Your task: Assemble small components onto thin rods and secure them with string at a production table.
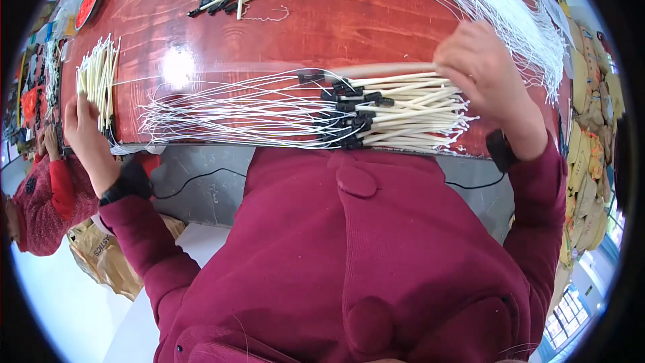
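A maroon coat fills the foreground, arms spread wide to either side. The left forearm angles up and outward; the left hand stands with fingers raised at the near edge of the left bundle, and whether they grip it I cannot tell. The right forearm rises, tilting inward, and the right hand hovers above the table, fingers curled and pinched on the end of a blurred rod. That rod lies just beyond the rod pile, whose white strings trail leftward.
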`<action>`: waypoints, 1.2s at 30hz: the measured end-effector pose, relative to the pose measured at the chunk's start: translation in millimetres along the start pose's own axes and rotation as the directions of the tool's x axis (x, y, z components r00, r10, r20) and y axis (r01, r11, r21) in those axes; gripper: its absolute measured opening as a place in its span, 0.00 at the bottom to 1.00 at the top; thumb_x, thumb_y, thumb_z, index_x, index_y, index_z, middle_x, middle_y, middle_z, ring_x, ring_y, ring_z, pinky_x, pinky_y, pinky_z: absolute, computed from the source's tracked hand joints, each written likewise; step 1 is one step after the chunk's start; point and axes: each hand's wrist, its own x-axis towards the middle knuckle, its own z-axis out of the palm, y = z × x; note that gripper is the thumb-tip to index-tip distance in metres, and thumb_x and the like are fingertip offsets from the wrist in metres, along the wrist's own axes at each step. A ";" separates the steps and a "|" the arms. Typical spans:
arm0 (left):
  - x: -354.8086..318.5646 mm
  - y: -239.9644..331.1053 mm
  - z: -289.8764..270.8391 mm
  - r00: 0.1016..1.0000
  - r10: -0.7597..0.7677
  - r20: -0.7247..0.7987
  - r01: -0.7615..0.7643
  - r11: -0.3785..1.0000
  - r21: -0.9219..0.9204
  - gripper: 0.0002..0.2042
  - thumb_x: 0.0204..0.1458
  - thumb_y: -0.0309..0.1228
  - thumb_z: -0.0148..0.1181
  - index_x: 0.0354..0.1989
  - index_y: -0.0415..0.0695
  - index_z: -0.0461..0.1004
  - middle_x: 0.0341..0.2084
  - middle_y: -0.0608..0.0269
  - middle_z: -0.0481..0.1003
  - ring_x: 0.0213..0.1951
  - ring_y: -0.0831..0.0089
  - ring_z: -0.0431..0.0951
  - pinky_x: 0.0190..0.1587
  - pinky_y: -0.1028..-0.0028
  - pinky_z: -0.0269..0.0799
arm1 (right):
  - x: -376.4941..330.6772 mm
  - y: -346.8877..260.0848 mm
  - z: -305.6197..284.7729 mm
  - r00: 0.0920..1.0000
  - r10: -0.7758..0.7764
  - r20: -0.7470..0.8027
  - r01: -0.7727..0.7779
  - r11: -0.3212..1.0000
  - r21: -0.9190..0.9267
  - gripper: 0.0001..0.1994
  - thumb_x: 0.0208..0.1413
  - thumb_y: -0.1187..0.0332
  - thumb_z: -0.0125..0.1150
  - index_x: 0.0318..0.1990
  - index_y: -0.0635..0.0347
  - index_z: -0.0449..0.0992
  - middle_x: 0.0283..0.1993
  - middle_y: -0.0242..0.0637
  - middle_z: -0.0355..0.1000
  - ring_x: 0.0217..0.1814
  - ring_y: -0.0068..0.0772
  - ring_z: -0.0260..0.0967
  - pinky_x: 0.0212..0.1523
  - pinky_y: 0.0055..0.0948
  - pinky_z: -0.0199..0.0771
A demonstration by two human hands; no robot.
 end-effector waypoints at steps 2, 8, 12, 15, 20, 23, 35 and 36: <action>-11.0 -10.5 -22.6 0.999 -0.034 0.001 0.034 0.999 0.001 0.08 0.65 0.32 0.60 0.37 0.40 0.76 0.24 0.74 0.69 0.26 0.85 0.64 0.30 0.81 0.59 | -18.6 -21.3 -2.4 0.999 0.040 0.027 -0.041 0.998 0.041 0.06 0.48 0.74 0.68 0.32 0.60 0.76 0.36 0.34 0.74 0.42 0.39 0.68 0.47 0.37 0.64; -53.6 -26.5 -20.0 0.993 -0.116 0.033 0.116 0.993 -0.011 0.07 0.64 0.31 0.61 0.36 0.42 0.75 0.23 0.75 0.68 0.24 0.87 0.62 0.27 0.83 0.55 | -46.8 -53.5 -9.8 0.974 0.204 0.096 -0.217 0.964 0.153 0.06 0.45 0.74 0.68 0.30 0.59 0.76 0.34 0.31 0.74 0.41 0.37 0.67 0.46 0.36 0.64; -73.1 -20.7 -17.1 0.991 -0.114 0.067 0.112 0.993 0.023 0.07 0.64 0.30 0.61 0.33 0.42 0.75 0.22 0.77 0.67 0.24 0.88 0.60 0.28 0.81 0.53 | -60.3 -59.2 -1.5 0.968 0.223 0.113 -0.240 0.955 0.175 0.07 0.44 0.73 0.69 0.30 0.59 0.76 0.33 0.29 0.74 0.41 0.36 0.66 0.46 0.36 0.64; -82.1 -24.4 -16.7 0.972 -0.203 0.117 0.203 0.979 0.017 0.07 0.64 0.32 0.62 0.35 0.44 0.76 0.22 0.79 0.67 0.24 0.90 0.61 0.26 0.84 0.53 | -69.3 -50.4 0.7 0.961 0.246 0.126 -0.261 0.958 0.122 0.08 0.44 0.72 0.70 0.31 0.59 0.76 0.36 0.30 0.75 0.42 0.37 0.67 0.47 0.37 0.64; -88.1 -12.9 -3.5 0.951 -0.268 0.157 0.253 0.961 0.112 0.06 0.64 0.32 0.63 0.35 0.45 0.76 0.22 0.81 0.66 0.24 0.91 0.61 0.26 0.84 0.53 | -69.0 -49.8 4.3 0.969 0.244 0.050 -0.248 0.961 0.120 0.15 0.43 0.67 0.73 0.38 0.60 0.78 0.44 0.33 0.76 0.47 0.40 0.68 0.51 0.38 0.65; -79.3 -10.2 7.8 0.985 -0.172 -0.006 0.172 0.985 0.024 0.06 0.64 0.32 0.63 0.37 0.44 0.76 0.24 0.80 0.68 0.25 0.91 0.62 0.26 0.85 0.53 | -67.8 -47.0 6.9 0.961 0.277 -0.006 -0.275 0.956 0.100 0.19 0.42 0.65 0.74 0.43 0.60 0.78 0.49 0.35 0.76 0.50 0.42 0.69 0.53 0.40 0.65; -101.0 169.0 250.4 0.473 0.468 0.746 -0.481 0.847 -0.227 0.08 0.55 0.31 0.65 0.32 0.37 0.78 0.31 0.50 0.80 0.31 0.57 0.80 0.36 0.62 0.74 | -63.4 -20.4 13.8 0.944 0.307 -0.123 -0.306 0.952 0.024 0.21 0.46 0.66 0.73 0.48 0.60 0.78 0.52 0.37 0.76 0.50 0.42 0.69 0.53 0.40 0.66; -105.4 179.1 279.8 0.362 0.420 0.832 -0.607 0.783 -0.131 0.12 0.55 0.35 0.67 0.39 0.37 0.79 0.33 0.50 0.80 0.35 0.55 0.81 0.38 0.62 0.75 | -63.2 -20.3 14.6 0.939 0.317 -0.132 -0.316 0.948 0.027 0.20 0.46 0.67 0.73 0.48 0.60 0.78 0.52 0.37 0.76 0.50 0.42 0.69 0.53 0.39 0.66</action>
